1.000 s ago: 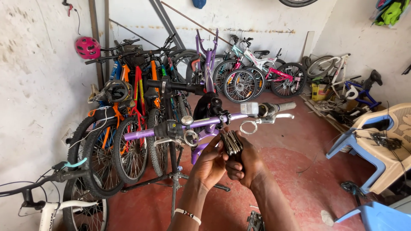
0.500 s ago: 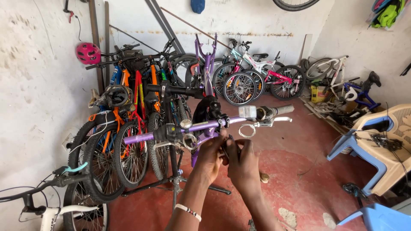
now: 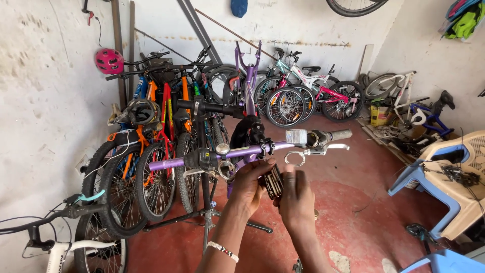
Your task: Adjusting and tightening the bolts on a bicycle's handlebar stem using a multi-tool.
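Both hands working just below the purple handlebar: left hand and right hand are closing fingers round a folding multi-tool, fanning it open between them.

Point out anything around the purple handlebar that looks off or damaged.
The purple handlebar has a bare left end: no grip, while the right end carries a grey grip. Both hands, left hand and right hand, hold a dark folding multi-tool just below it. Nothing looks spilled.
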